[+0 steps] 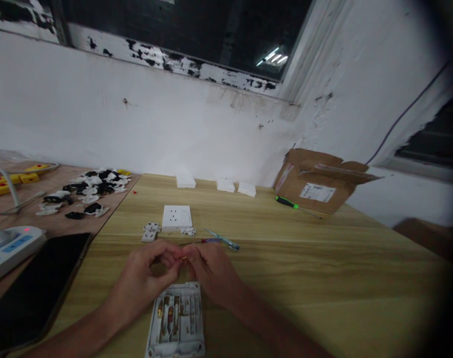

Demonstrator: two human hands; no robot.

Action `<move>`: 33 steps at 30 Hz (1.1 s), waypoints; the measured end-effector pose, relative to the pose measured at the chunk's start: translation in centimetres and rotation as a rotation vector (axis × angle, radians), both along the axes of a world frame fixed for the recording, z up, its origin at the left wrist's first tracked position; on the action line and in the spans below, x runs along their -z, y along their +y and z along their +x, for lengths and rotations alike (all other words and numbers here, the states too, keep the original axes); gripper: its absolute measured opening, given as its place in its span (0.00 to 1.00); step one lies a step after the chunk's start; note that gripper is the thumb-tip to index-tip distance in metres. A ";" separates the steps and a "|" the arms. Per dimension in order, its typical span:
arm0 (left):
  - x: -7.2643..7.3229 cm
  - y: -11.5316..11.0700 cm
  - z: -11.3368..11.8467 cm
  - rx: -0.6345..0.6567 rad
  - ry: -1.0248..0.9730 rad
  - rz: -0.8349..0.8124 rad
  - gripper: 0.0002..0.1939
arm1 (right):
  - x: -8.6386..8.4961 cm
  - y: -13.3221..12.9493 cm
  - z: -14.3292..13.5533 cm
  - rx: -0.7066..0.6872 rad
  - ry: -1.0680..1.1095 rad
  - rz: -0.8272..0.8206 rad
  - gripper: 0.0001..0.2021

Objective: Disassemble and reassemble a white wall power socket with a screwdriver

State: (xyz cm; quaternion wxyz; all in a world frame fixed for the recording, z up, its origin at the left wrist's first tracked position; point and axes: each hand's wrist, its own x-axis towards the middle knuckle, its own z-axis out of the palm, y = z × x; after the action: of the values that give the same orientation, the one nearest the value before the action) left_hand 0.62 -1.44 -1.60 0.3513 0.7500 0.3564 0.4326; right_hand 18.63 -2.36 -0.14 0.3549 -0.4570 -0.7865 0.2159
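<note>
My left hand (152, 271) and my right hand (211, 271) meet fingertip to fingertip above the table. Pinched between them is a small brass-coloured metal piece (184, 257), mostly covered by the fingers. Just below lies an opened white socket housing (176, 323), its inner side up, with brass contacts seated in its left slots. Beyond the hands sits a white wall socket panel (177, 217). White plastic inserts (150, 231) lie beside the panel. A clear blue screwdriver (222, 239) and a thin red-handled screwdriver (210, 240) rest right behind my fingers.
Several white socket panels (185, 181) stand along the wall. A cardboard box (316, 181) is at the back right, a green-black screwdriver (286, 202) before it. On the left are a black tablet-like slab (36, 293), a power strip (16, 248) and a pile of black and white plug parts (96, 184).
</note>
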 end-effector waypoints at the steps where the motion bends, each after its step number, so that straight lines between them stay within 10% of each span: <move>1: 0.1 0.1 0.0 -0.003 -0.016 -0.010 0.05 | -0.2 0.0 0.1 0.002 0.002 -0.004 0.27; 19: 0.3 0.3 0.0 -0.003 -0.154 -0.165 0.06 | -1.0 -0.1 0.4 -0.020 0.039 0.110 0.03; 33: -0.2 2.0 -0.8 0.388 -0.293 -0.597 0.04 | -0.8 0.3 1.2 -0.248 -0.070 0.426 0.10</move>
State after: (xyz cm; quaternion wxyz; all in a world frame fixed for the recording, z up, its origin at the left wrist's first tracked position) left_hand -0.22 0.60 -1.37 0.6768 0.5983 0.2643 0.3379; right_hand 19.80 -2.02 0.61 0.3865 -0.2789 -0.8763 0.0709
